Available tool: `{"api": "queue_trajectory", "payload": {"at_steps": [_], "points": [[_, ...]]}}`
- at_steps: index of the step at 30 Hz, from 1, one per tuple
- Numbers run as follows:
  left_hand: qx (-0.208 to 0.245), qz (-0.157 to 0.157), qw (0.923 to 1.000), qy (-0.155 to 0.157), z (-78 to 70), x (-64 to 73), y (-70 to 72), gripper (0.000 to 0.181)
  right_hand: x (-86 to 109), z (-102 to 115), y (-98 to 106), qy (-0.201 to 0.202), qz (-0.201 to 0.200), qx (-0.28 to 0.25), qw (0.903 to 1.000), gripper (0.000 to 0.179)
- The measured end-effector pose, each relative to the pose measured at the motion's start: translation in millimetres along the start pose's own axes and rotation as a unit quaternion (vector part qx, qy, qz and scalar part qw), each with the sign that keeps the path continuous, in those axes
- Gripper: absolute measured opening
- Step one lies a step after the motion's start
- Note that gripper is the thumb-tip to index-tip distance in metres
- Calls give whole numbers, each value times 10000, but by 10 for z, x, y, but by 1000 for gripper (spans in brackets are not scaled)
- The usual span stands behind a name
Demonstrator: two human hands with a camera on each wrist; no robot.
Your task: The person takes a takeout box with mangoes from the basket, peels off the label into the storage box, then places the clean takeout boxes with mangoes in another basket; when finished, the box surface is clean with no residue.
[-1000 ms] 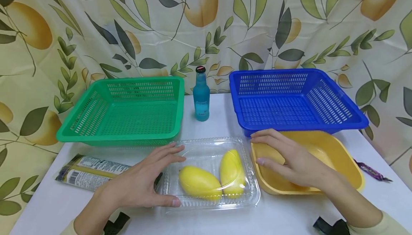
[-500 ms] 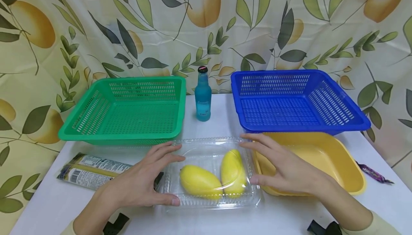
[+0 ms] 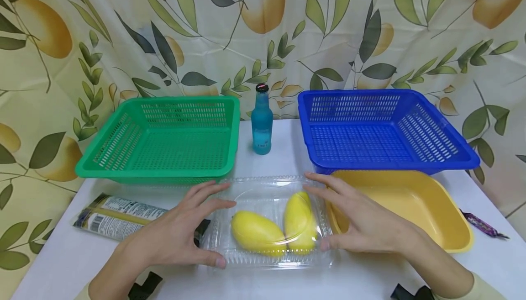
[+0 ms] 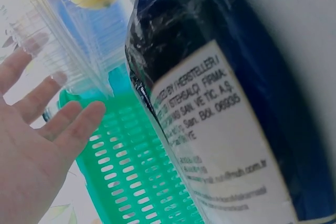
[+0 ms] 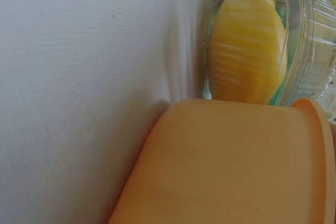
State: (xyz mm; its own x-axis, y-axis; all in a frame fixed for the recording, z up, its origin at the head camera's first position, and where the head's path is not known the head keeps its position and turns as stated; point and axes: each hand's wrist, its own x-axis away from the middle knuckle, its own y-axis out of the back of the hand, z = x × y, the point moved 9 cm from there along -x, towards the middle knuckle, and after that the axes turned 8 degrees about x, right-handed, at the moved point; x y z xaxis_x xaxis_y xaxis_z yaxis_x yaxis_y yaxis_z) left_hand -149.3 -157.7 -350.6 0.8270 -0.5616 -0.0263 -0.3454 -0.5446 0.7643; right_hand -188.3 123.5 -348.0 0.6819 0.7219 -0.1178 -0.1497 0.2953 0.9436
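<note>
A clear plastic clamshell box [image 3: 259, 195] lies on the white table, its lid down over two yellow mangoes, one lying sideways [image 3: 256, 232] and one more upright [image 3: 301, 222]. At its left side is my left hand [image 3: 176, 234], fingers spread, fingertips and thumb right at the box's edge. My right hand [image 3: 361, 218] is spread the same way at the right side, its fingertips overlapping the lid's edge in the head view. The left wrist view shows the left hand's fingers [image 4: 79, 124] extended beside the box. In the right wrist view a mango [image 5: 247, 51] shows through the box wall.
A yellow tray [image 3: 411, 199] sits under the right forearm, touching distance from the box. Behind stand a green basket [image 3: 156, 174], a blue bottle [image 3: 261, 126] and a blue basket [image 3: 390, 160]. A printed packet [image 3: 119, 215] lies left; a purple wrapped candy [image 3: 485, 224] lies right.
My right hand has moved left from over the yellow tray to the box's right edge. The left hand has stayed at the left edge. The camera view has shifted slightly.
</note>
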Motion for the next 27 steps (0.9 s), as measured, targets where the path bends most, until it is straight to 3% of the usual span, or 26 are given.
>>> {"api": "queue_trajectory", "payload": {"at_steps": [14, 27], "points": [[93, 263, 9988, 393, 59, 54, -10, 93, 55, -22, -123, -62, 499, -300, 9983, 116], [247, 315, 9979, 506, 89, 66, -38, 95, 55, -5, -141, -169, 355, -186, 9991, 120]]}}
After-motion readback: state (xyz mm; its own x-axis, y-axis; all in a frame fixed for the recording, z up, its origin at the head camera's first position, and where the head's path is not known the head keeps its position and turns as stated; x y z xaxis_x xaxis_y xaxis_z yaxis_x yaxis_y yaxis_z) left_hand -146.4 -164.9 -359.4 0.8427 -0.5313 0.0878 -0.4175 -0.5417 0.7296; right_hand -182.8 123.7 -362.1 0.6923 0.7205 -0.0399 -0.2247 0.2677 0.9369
